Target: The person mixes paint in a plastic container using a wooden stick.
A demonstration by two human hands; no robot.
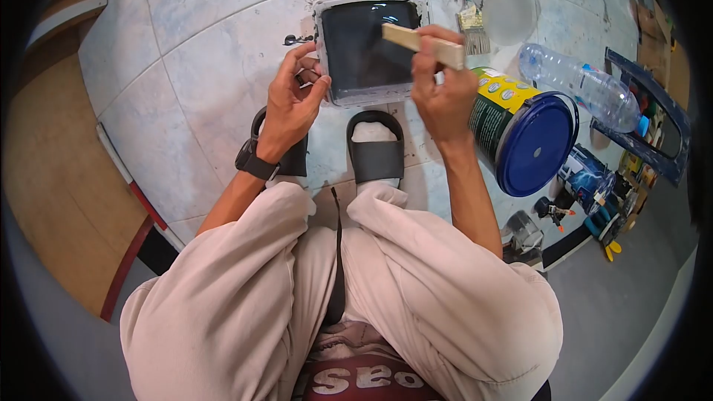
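A square plastic tub (324, 67) with dark, glossy liquid in it stands on the floor ahead of my feet. With thumb and fingers at its left wall, my left hand (295, 96) grips the tub near the lower left corner. My right hand (443, 96) is closed around a flat wooden stick (401, 36), raised over the tub's right side. The stick's free end points left above the dark liquid. To the right of that hand lies a paint bucket (538, 145) on its side, its blue lid facing me.
A paintbrush (471, 18) with a green handle lies beyond the bucket. Beside it are a clear plastic bottle (587, 89) and a dark blue frame (661, 152). Assorted tools and a clear cup (522, 234) sit at the right. Wooden boards (67, 148) stand at the left.
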